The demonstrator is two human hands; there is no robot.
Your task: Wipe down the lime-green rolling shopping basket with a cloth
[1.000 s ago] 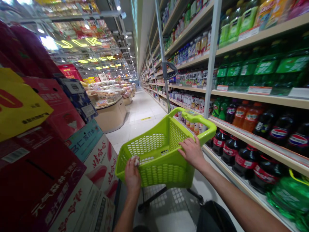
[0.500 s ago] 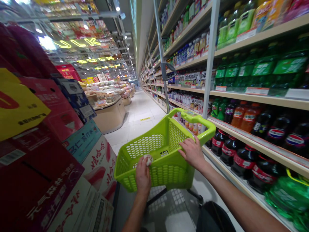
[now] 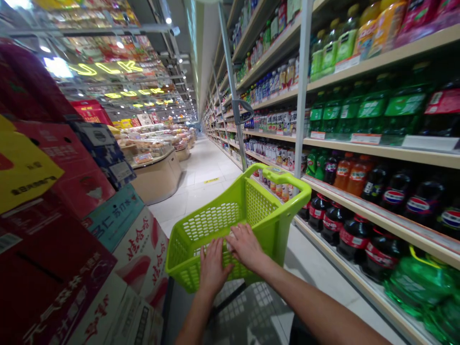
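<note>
— What stands around the basket (image 3: 215,223)?

— Cartons (image 3: 53,268) are stacked high on the left, close to its left side, with a yellow sign (image 3: 25,167) on them. Shelves (image 3: 359,143) run along the right, from near to far. The handle (image 3: 287,179) comes just beside a low board. A grey post (image 3: 232,86) rises behind it, and a curved counter (image 3: 158,177) stands far left.

— Where is the basket?

— Near, in the middle, tilted on a grey trolley (image 3: 244,311), with the handle at its far right.

— And the hands?

— Both are at the near rim, touching each other. The left hand (image 3: 212,266) lies with fingers stretched flat against the near wall, with nothing in its grasp that I can see. The right hand (image 3: 246,247) lies over the rim, fingers bent toward the left one. Whether it grips anything, I cannot tell. A small pale scrap (image 3: 230,237) shows between them, and I cannot tell what it is.

— How many of each?

— One basket, two hands, one counter, one sign. Four boards at the near end of the shelves. Two orange bottles (image 3: 350,170) stand just right of the handle. Dark bottles (image 3: 354,237) fill the boards below and green bottles (image 3: 359,108) the board above, too many and too blurred to count. Three lit yellow letters (image 3: 108,68) hang far left.

— The floor, the room?

— A pale, glossy tiled floor (image 3: 201,187) runs far down a long shop aisle, with small lamps in a dark ceiling.
</note>
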